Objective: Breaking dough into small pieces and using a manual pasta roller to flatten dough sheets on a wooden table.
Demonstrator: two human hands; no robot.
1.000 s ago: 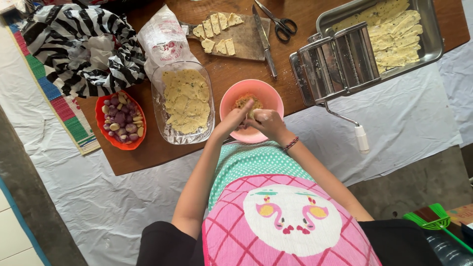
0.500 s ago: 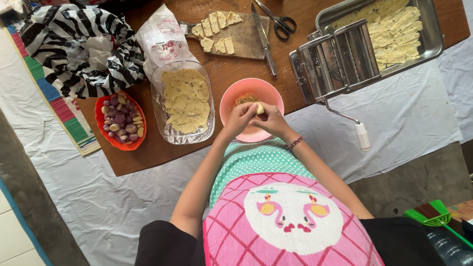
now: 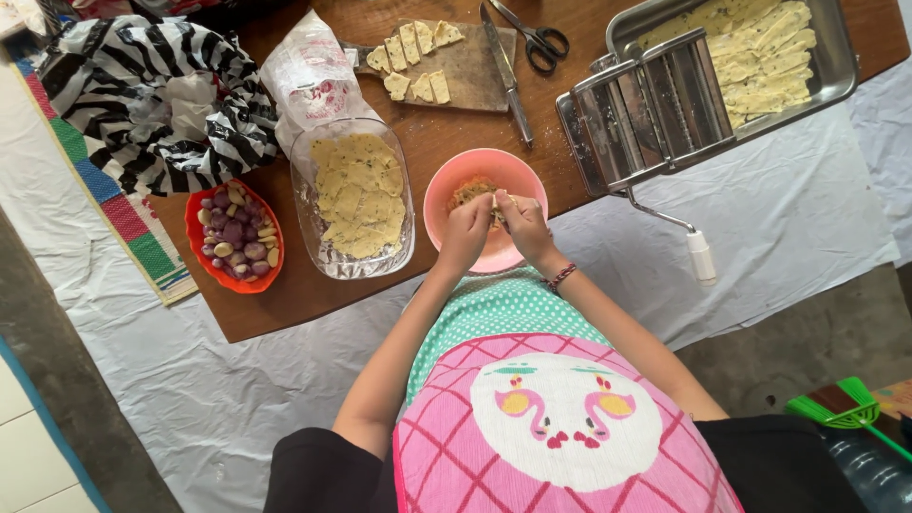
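My left hand [image 3: 465,231] and my right hand [image 3: 522,220] meet over a pink bowl [image 3: 445,188] on the wooden table [image 3: 285,304]. Together they pinch a small pale piece of dough [image 3: 501,201] between the fingertips. Crumbly brownish filling [image 3: 469,193] lies in the bowl just beyond the fingers. A beaded bracelet [image 3: 560,276] circles my right wrist.
Left of the bowl: a clear glass dish of flat dough pieces [image 3: 359,195], a red bowl of shallots and garlic [image 3: 234,237]. Behind: a cutting board with dough squares [image 3: 465,66], knife [image 3: 506,72], scissors [image 3: 534,36], metal pasta roller [image 3: 646,109], steel tray of dough strips [image 3: 836,66], striped cloth [image 3: 142,95].
Both hands stay over the pink bowl, working the dough piece; the fingers have shifted slightly, with the dough now pinched closer between them.
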